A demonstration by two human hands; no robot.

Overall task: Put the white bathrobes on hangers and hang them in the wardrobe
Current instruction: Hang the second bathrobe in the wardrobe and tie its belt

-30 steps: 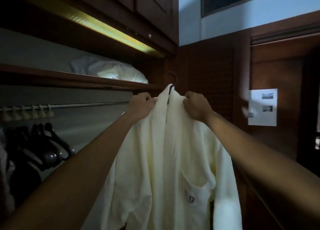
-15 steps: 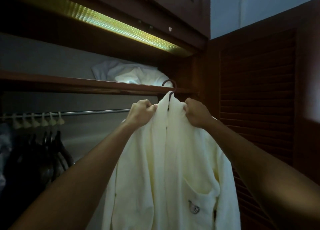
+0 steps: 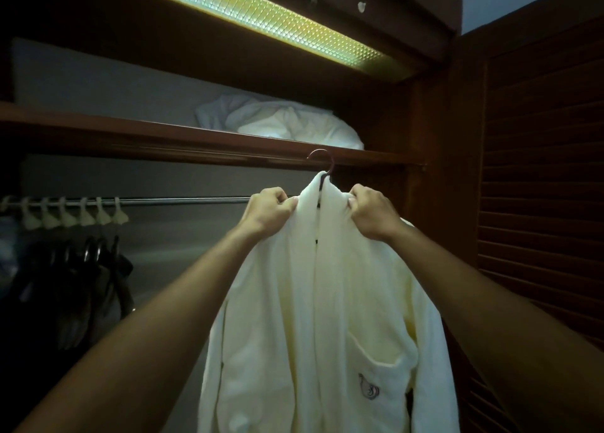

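A white bathrobe [image 3: 327,318] hangs from a dark hanger whose hook [image 3: 322,164] sticks up above the collar, in front of the wardrobe shelf's edge. My left hand [image 3: 268,210] grips the left side of the collar and my right hand [image 3: 372,213] grips the right side. I hold the robe up in front of the open wardrobe, its collar level with the metal rail [image 3: 183,200]. The hook is above the rail and not on it. A pocket with an embroidered mark [image 3: 369,390] shows at the lower right.
Several cream hooks with dark empty hangers [image 3: 81,249] hang at the rail's left end. White bedding [image 3: 277,122] lies on the wooden shelf [image 3: 130,138] above. A lit panel [image 3: 261,11] glows overhead. A louvred wardrobe door [image 3: 539,171] stands to the right.
My view has turned left and closer to the wardrobe. Both hands kept their grip and carried the robe up toward the rail; the hook now stands against the shelf edge.
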